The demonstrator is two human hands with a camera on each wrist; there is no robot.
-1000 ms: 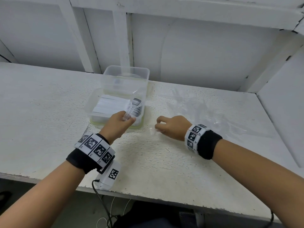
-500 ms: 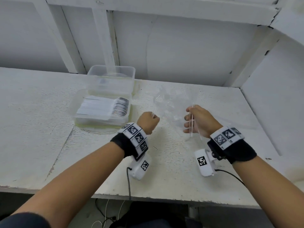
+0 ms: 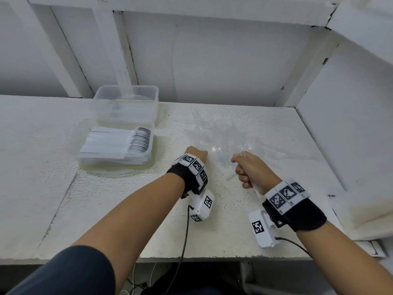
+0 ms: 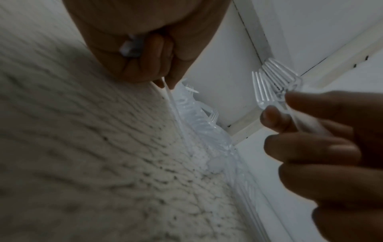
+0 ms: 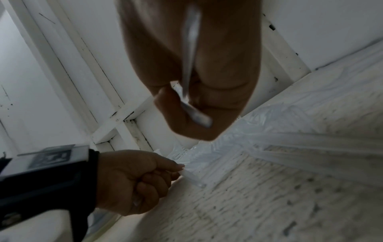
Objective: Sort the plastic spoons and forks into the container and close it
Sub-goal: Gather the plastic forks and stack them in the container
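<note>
Gripping a bunch of clear forks [image 4: 275, 86], right hand [image 3: 253, 169] hovers over table [image 3: 106, 209]. Left hand [image 3: 196, 153] pinches one fork handle [image 4: 172, 104] at pile [image 3: 214, 135]; container [image 3: 114, 143] far left, open.

White rough-painted table [image 3: 106, 209] – white panelled wall [image 3: 212, 60] behind, framed by white battens [image 3: 110, 50].

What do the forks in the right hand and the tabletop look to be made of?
Forks in the right hand: clear, glossy plastic, seemingly; the wall shows through the tines. Tabletop: white-painted, matte, rough and pitted; probably wood or board, uncertain.
</note>
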